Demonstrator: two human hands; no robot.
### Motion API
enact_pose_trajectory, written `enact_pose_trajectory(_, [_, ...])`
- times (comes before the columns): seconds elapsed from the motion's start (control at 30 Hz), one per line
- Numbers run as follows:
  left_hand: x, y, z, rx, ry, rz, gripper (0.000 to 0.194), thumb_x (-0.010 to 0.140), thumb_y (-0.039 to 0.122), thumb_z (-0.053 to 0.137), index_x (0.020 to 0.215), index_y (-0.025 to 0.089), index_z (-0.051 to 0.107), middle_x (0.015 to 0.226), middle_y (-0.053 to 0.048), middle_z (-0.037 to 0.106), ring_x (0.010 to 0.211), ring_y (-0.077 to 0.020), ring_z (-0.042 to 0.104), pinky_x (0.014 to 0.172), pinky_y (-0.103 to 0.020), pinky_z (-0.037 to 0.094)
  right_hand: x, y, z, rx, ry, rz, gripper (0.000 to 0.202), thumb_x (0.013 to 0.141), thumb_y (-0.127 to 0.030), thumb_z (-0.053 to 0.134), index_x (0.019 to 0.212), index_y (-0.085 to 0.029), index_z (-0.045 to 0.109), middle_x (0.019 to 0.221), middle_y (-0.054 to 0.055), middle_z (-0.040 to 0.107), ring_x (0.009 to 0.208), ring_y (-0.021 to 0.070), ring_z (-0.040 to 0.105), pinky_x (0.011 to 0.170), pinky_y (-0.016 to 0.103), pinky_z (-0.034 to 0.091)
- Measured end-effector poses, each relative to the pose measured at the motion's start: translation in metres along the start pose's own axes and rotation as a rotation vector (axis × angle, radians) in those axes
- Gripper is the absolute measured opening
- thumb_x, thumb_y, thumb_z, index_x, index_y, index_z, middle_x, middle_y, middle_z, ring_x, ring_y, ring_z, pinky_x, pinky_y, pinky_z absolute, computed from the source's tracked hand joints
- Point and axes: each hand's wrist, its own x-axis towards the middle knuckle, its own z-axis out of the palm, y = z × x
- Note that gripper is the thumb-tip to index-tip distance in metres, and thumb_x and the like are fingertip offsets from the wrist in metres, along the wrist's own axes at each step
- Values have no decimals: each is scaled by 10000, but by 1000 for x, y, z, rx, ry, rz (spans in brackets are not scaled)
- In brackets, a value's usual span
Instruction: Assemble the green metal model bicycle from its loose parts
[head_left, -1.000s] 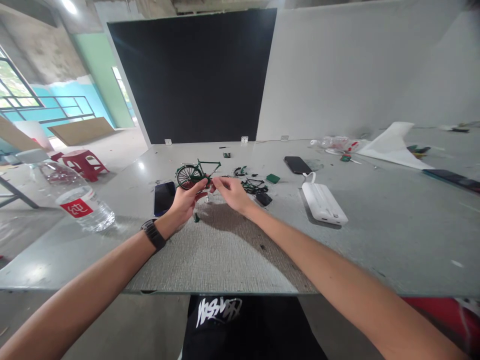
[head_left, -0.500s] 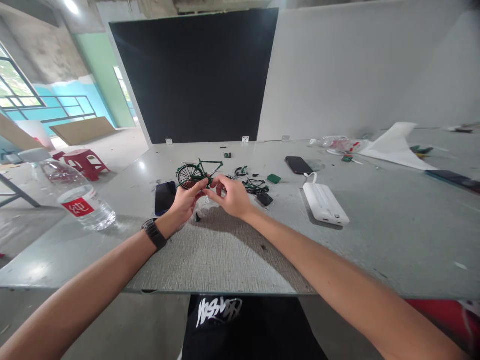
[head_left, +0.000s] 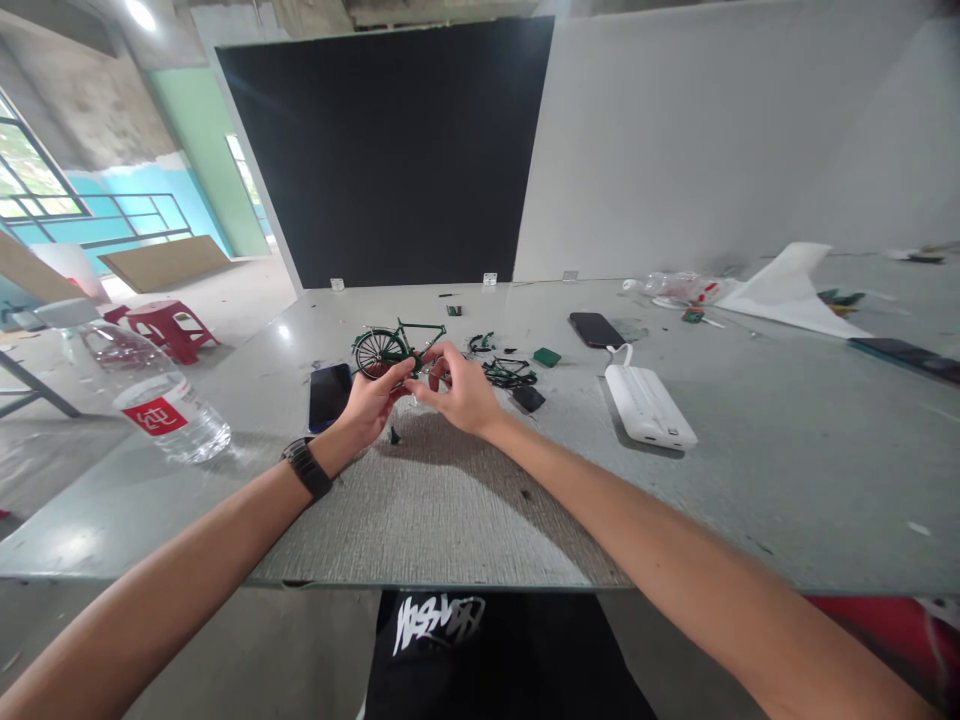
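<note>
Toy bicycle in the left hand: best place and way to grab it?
Probably the upper frame bar, pinched from above. The toy bicycle is roughly upright, and that bar is thin, nearly level and mostly uncovered. The left hand pinches it low down, with the right hand close by. I'd avoid the rear wheel: slim spokes may bend.

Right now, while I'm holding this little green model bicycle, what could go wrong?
Your left hand holds the small dark-green model bicycle low down, so a hard squeeze might bend its thin parts. The tiny dark-green piece on the grey tabletop near that hand could get knocked away. Loose thin dark pieces beside your right hand might scatter if brushed.
</note>
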Motion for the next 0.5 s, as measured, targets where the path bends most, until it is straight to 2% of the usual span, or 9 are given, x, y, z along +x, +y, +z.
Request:
enact_pose_trajectory(0.1, [0, 0, -1, -15, -31, -21, 217, 667, 226, 880, 618, 164, 678, 627, 10, 653, 570, -106, 590, 613, -254, 498, 0, 1, -3, 123, -54, 70, 607, 828, -487, 715, 1309, -216, 462, 720, -49, 609, 579, 141, 520, 585, 302, 377])
enact_pose_trajectory(0.17, [0, -1, -2, -20, -84, -19, 210, 674, 241, 883, 643, 163, 690, 664, 1, 674, 601, -113, 612, 630, -254, 506, 0, 2, -5, 195, -122, 75, 689, 837, -488, 712, 1406, -233, 417, 726, -54, 605, 598, 146, 533, 590, 302, 390])
enact_pose_trajectory(0.3, [-2, -2, -3, -21, -184, 3, 187, 698, 279, 884, 741, 168, 741, 772, -21, 730, 692, -135, 661, 692, -266, 533, 1, 4, -4, 268, -161, 46, 580, 848, -476, 714, 1340, -247, 508, 745, -40, 603, 684, 166, 581, 628, 313, 425])
enact_pose_trajectory(0.5, [-3, 1, 0, -11, -169, 33, 203, 667, 267, 898, 742, 165, 738, 792, -28, 742, 705, -148, 671, 715, -284, 534, 1, 5, -1, 273, -140, 58, 521, 846, -455, 720, 1280, -257, 512, 751, -40, 596, 690, 171, 592, 627, 320, 440])
